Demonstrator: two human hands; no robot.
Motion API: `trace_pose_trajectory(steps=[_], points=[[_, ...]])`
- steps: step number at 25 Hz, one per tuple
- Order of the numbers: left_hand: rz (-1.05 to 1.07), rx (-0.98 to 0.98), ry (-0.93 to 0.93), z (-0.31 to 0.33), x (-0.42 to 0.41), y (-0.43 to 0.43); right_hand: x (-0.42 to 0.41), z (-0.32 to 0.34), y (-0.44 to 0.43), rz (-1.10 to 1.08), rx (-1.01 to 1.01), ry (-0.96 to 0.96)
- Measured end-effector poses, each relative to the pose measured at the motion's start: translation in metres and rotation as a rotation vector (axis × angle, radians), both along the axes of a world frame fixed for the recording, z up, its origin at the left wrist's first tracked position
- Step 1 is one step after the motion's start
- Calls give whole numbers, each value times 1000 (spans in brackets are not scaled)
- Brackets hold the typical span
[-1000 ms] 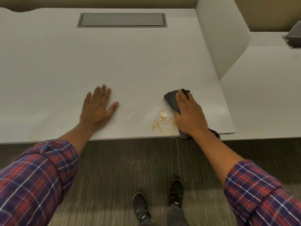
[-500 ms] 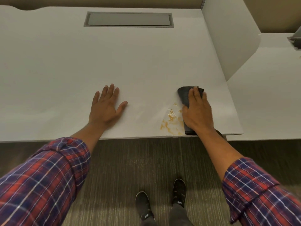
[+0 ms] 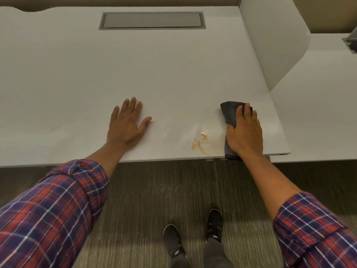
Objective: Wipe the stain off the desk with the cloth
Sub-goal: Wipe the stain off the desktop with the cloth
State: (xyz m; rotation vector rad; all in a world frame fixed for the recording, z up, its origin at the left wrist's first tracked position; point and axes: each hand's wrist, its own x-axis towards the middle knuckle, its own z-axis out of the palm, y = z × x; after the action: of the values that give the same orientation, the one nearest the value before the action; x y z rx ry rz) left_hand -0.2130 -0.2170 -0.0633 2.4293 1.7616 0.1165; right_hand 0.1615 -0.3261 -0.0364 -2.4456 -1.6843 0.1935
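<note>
Clearly the wiping is only getting under way: one orange stain (image 3: 201, 141) is showing unwiped near the front edge of the desk (image 3: 77, 84). Just to its right, the right hand (image 3: 244, 135) is pressing flat on the single dark cloth (image 3: 229, 113), fingers spread over it, not curled round it. Meanwhile the left hand (image 3: 126, 125) is lying open, palm down, holding nothing.
</note>
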Motion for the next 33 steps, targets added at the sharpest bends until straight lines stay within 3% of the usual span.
trace_pose_trajectory(steps=[12,15,17,19,22,24,26,29,33], points=[[-11,-19,-11,0,0,1,-118,5,2,330,27,90],[23,-58,-124,2,-2,3,-148,8,3,444,21,176],[80,-121,-307,5,-6,3,-156,18,2,440,5,495],[83,-160,-406,10,-16,3,-150,32,-4,250,-17,1054],[49,-56,-244,10,-51,14,-108,47,-17,-190,138,1649],[60,-26,-110,6,-72,17,-60,55,-26,-347,242,1784],[49,-12,-9,-4,-82,13,-3,65,-28,-389,405,1630],[24,61,45,-15,-84,8,76,85,-22,-395,514,1187],[42,49,30,-11,-82,11,122,54,-7,-279,191,621]])
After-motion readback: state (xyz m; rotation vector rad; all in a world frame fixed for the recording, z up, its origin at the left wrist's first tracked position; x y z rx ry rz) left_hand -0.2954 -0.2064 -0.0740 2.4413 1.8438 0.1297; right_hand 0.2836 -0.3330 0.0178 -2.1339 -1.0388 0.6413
